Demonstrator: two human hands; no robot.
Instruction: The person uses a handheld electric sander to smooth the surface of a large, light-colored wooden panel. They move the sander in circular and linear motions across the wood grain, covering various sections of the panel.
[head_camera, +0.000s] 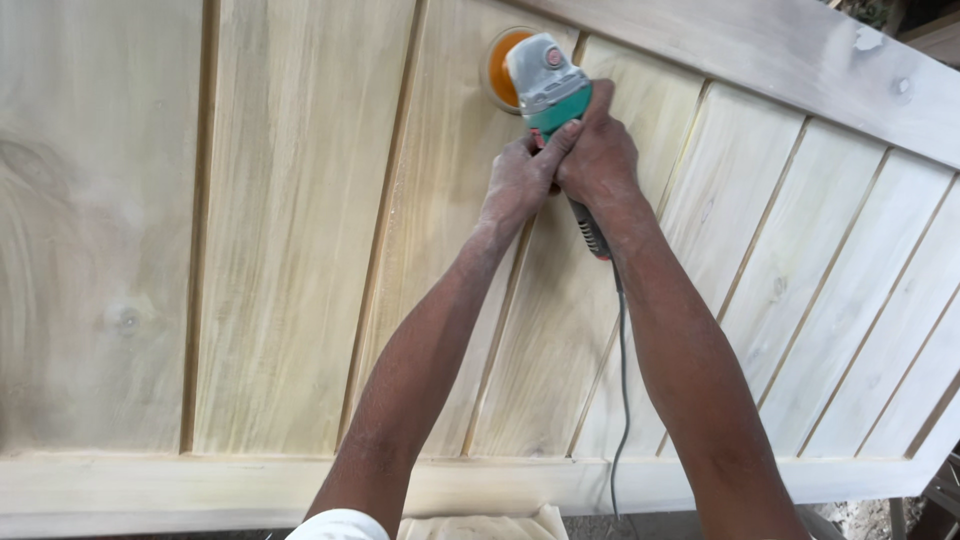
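Observation:
Both hands grip a green and grey angle grinder (548, 85) fitted with an orange sanding disc (499, 68). My left hand (517, 184) wraps the tool's body from the left. My right hand (598, 155) holds it from the right, fingers over the green housing. The disc rests flat on a pale wooden panel door (290, 230) made of vertical planks, close to its far rail (760, 55). The grinder's grey cord (622, 380) runs down between my forearms and over the near rail.
The door's near rail (150, 490) runs along the bottom of the view. Dark grooves (197, 230) separate the planks. Bare ground and dark wood pieces show at the far right corners (935, 35). A pale cloth or paper piece (480, 525) lies below the near rail.

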